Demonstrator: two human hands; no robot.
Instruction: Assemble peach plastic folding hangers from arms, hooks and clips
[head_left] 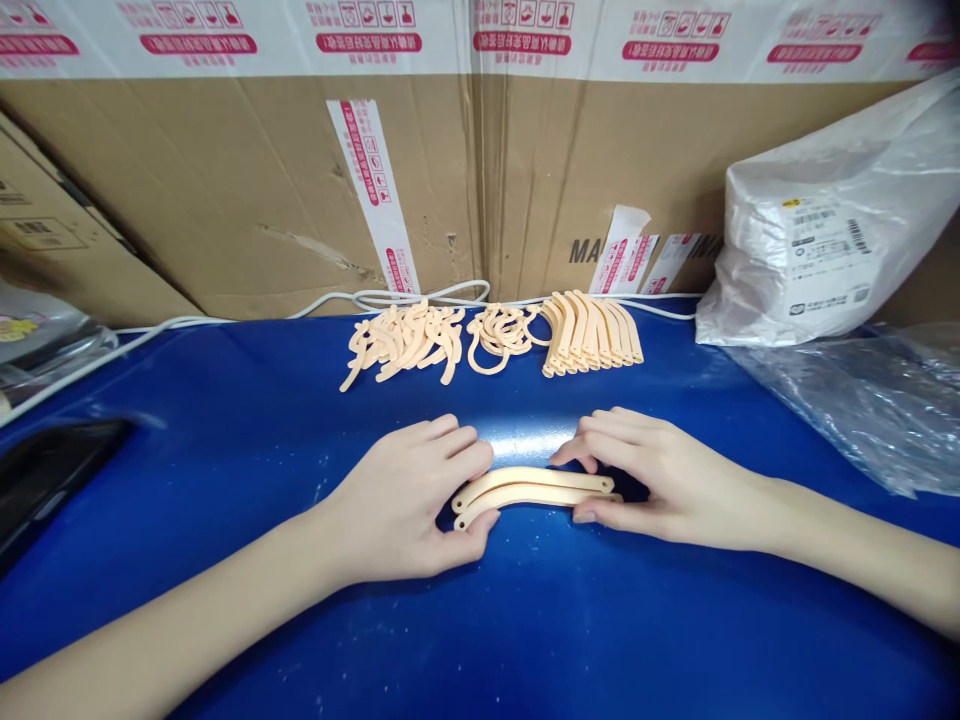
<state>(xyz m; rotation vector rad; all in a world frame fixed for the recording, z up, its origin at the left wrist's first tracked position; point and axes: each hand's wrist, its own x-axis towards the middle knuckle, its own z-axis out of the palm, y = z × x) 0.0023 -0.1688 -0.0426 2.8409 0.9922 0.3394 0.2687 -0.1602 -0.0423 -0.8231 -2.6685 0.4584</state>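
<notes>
Two cream-coloured curved strips [536, 485] with a small hole near each end lie side by side, arched away from me. My left hand [420, 500] is around their left ends, thumb against the near strip and fingers along the far one. At the right ends is my right hand [649, 475], its thumb close to the near strip and its fingers spread on the far side, apart from the strips. Beyond my hands lie a loose heap of short curved pieces [409, 340], several cream rings [499, 330] and a neat row of similar curved strips [592, 330].
Cardboard boxes [262, 180] wall off the back of the blue table [480, 630]. A white cable [352, 297] runs along their base. On the right sit a labelled plastic bag [765, 240] and clear plastic film [862, 390]. A dark phone-like object [52, 480] lies at left.
</notes>
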